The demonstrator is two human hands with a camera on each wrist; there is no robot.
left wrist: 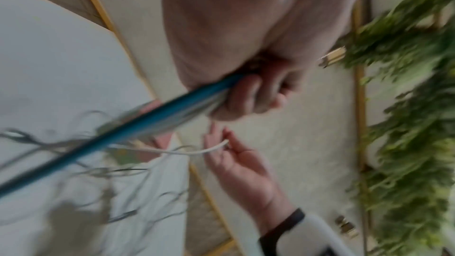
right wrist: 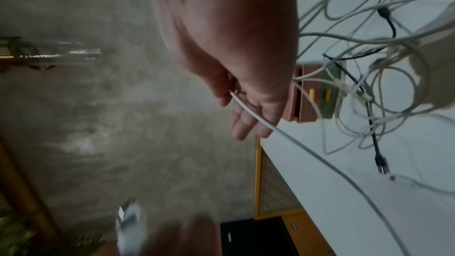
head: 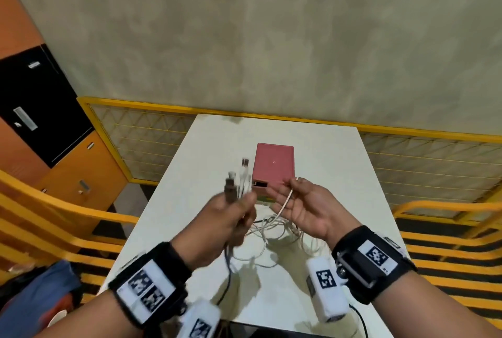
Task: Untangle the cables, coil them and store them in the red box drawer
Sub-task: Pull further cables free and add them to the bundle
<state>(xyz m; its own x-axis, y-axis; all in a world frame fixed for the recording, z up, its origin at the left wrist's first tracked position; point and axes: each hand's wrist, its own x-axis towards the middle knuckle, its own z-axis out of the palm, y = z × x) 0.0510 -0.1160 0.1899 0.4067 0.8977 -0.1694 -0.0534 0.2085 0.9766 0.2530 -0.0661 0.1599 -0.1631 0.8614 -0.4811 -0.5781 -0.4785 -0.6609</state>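
From the head view, I have my left hand (head: pixel 231 218) raised above the table (head: pixel 326 153), fingers curled round a bundle of cable ends, the plugs (head: pixel 239 177) sticking up past the knuckles. I take it they are gathered there so each end stays sorted while the rest hangs free. My right hand (head: pixel 304 207) sits palm up just beside it, thumb and forefinger pinching one white cable (head: pixel 285 202), the other fingers loosely spread. The tangle (head: pixel 271 237) lies on the table below both hands, in front of the red box (head: pixel 273 165), whose drawer looks pulled out a little, though my hands hide most of it.

The left wrist view is blurred. It shows the fingers (left wrist: pixel 248 96) wrapped tight on several strands, a blue one (left wrist: pixel 138 124) among them, running down toward the table.

The right wrist view shows the white cable (right wrist: pixel 253 116) crossing my open palm from the pinch and trailing to the tangle (right wrist: pixel 369 77), probably so I can trace it out of the knot.
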